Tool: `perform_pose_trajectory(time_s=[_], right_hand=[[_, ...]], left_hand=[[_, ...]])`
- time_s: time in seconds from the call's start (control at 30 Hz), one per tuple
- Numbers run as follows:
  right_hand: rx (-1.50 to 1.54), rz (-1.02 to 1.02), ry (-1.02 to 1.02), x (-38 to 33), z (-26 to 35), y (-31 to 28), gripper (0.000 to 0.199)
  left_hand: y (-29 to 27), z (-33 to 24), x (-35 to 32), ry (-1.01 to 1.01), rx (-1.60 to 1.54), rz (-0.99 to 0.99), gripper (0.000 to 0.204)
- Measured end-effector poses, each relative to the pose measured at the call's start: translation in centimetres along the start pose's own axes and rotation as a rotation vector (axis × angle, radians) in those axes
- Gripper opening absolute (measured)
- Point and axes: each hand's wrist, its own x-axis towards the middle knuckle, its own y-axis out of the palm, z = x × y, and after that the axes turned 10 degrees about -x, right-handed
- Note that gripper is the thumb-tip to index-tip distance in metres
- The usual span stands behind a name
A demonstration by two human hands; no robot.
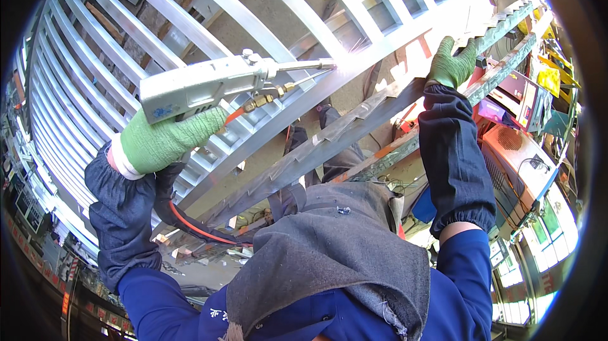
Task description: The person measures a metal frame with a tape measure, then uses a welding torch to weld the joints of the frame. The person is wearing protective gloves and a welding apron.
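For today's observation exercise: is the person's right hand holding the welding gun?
No, the right hand grips the metal frame; the left hand holds the welding gun.

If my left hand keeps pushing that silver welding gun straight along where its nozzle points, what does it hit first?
Most likely the metal grille frame: the welding gun in the left hand has its nozzle tip almost at a frame bar, though depth is unclear.

Head-worn fisheye view, looking down, close over hands (304, 100), single view

An orange machine casing (516, 163) stands right, near colourful boxes (525, 97) (partly blurred), beside bright windows (538, 239).
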Motion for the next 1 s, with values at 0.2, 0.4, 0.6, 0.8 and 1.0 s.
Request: perform_pose_trajectory(time_s=[0.2, 0.4, 0.6, 0.8, 1.0], right_hand=[[-0.022, 0.013, 0.018, -0.1, 0.5, -0.3, 0.070], [-0.004, 0.016, 0.017, 0.2, -0.1, 0.0, 0.070], [0.001, 0.028, 0.030, 0.1, 0.1, 0.1, 0.071], [0.015, 0.021, 0.013, 0.2, -0.6, 0.3, 0.071], [0.025, 0.001, 0.038, 0.1, -0.3, 0.5, 0.072]], left_hand=[[0.1, -0.3, -0.2, 0.023, 0.008, 0.006, 0.027], [0.0, -0.3, -0.6, -0.076, -0.001, -0.026, 0.028], [-0.1, 0.6, -0.9, 0.014, -0.026, -0.014, 0.029], [-0.8, 1.0, -2.4, -0.019, -0.092, -0.031, 0.030], [-2.5, 2.9, -3.9, 0.004, -0.065, -0.016, 0.033]])
